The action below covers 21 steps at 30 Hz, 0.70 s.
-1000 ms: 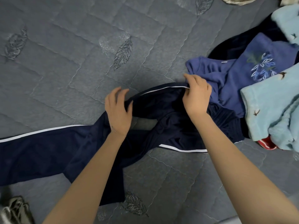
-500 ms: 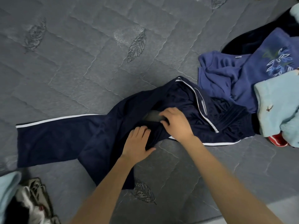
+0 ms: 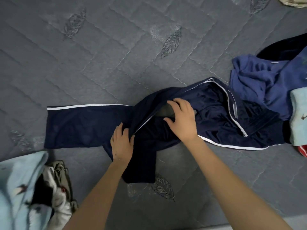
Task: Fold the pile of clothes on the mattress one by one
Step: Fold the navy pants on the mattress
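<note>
Navy track pants (image 3: 86, 123) with white side stripes lie across the grey quilted mattress (image 3: 116, 55), one leg stretched out flat to the left, the other twisted toward me, the waist bunched at the right. My left hand (image 3: 122, 143) rests on the crotch area, thumb and fingers pinching a fold of the navy fabric beside the stripe. My right hand (image 3: 181, 120) sits on the middle of the pants with curled fingers gripping the cloth at a gap where the mattress shows through.
A pile of clothes lies at the right: a blue shirt (image 3: 259, 83), a light blue fleece (image 3: 299, 110), something red (image 3: 302, 151) and a dark garment (image 3: 282, 50). At the lower left lie a light blue garment (image 3: 18, 188) and a grey-white one (image 3: 58, 196).
Both hands have come down from the upper edge of the pants to their middle. The left leg now lies flatter and straighter. The view has shifted, showing clothes at the lower left.
</note>
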{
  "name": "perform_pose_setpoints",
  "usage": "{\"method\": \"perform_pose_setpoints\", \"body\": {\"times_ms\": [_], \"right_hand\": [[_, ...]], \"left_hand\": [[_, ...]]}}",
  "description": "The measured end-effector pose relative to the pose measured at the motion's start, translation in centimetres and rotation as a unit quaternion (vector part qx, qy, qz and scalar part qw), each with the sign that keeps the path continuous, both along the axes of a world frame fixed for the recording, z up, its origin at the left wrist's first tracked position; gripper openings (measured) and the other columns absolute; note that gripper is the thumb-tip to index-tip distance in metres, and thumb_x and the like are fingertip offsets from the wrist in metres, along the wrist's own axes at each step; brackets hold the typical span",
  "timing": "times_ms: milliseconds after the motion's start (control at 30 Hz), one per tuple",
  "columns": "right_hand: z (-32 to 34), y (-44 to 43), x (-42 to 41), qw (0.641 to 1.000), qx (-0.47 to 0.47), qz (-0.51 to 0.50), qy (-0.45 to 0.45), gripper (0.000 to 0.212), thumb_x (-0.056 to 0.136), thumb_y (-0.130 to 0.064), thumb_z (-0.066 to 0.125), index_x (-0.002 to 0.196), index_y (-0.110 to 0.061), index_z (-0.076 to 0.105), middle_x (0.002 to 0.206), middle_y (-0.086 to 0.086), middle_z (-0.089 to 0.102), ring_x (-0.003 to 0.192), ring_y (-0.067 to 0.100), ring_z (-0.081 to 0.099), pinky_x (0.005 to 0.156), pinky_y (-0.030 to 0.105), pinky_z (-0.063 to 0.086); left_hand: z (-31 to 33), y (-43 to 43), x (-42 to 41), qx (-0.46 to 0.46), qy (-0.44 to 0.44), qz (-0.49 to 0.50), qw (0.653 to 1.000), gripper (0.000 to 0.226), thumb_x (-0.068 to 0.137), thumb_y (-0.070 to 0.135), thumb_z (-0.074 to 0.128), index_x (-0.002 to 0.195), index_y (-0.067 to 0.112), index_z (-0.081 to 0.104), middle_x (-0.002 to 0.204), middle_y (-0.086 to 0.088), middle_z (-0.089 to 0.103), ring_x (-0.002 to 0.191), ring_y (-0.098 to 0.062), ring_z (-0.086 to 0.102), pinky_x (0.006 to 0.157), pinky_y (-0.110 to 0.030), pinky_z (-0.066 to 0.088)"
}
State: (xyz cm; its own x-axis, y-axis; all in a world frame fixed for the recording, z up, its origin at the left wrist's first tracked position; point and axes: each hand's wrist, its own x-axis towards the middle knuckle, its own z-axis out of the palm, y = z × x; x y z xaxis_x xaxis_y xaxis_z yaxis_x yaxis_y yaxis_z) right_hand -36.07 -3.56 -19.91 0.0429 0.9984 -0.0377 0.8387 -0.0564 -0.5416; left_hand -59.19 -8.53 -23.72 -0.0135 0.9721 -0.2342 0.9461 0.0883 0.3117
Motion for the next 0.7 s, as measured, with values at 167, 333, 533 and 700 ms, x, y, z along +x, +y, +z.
{"method": "perform_pose_setpoints", "body": {"times_ms": [167, 333, 533, 700], "right_hand": [[0.4, -0.2, -1.2, 0.998, 0.032, 0.055, 0.023, 0.058, 0.085, -0.038, 0.065, 0.136, -0.012, 0.053, 0.139, 0.011, 0.05, 0.135, 0.029, 0.035, 0.116, 0.044, 0.023], [0.4, -0.7, -2.5, 0.984, -0.08, 0.15, -0.055, 0.076, 0.088, -0.052, 0.059, 0.15, -0.021, 0.03, 0.157, 0.007, 0.026, 0.149, 0.029, 0.007, 0.118, 0.04, -0.009], [-1.1, -3.5, -0.5, 0.944, -0.247, 0.129, -0.177, 0.089, 0.085, -0.052, 0.062, 0.154, -0.025, 0.011, 0.154, 0.005, 0.024, 0.146, 0.023, 0.011, 0.117, 0.046, -0.01], [-1.5, -6.3, 1.5, 0.958, -0.203, -0.007, -0.2, 0.078, 0.083, -0.041, 0.069, 0.147, -0.016, 0.032, 0.134, 0.012, 0.045, 0.132, 0.031, 0.034, 0.119, 0.047, 0.003]], "left_hand": [[1.7, -1.5, 1.4, 0.088, -0.099, -0.175, 0.976, 0.013, 0.085, 0.002, 0.063, 0.095, 0.008, 0.055, 0.079, -0.01, 0.066, 0.066, -0.023, 0.064, 0.054, -0.027, 0.053], [2.8, -5.4, 6.4, 0.081, -0.144, -0.353, 0.921, 0.012, 0.093, 0.024, 0.042, 0.084, 0.017, 0.036, 0.056, 0.003, 0.049, 0.042, -0.012, 0.043, 0.033, -0.026, 0.035], [2.8, -5.1, 6.0, 0.046, -0.205, -0.338, 0.918, 0.037, 0.099, 0.04, 0.04, 0.083, 0.015, 0.062, 0.069, 0.003, 0.063, 0.06, -0.013, 0.057, 0.048, -0.031, 0.045], [0.7, -2.0, 0.1, 0.084, -0.12, -0.184, 0.972, 0.035, 0.093, 0.033, 0.046, 0.109, 0.011, 0.067, 0.112, -0.008, 0.068, 0.103, -0.029, 0.063, 0.088, -0.046, 0.053]]}}
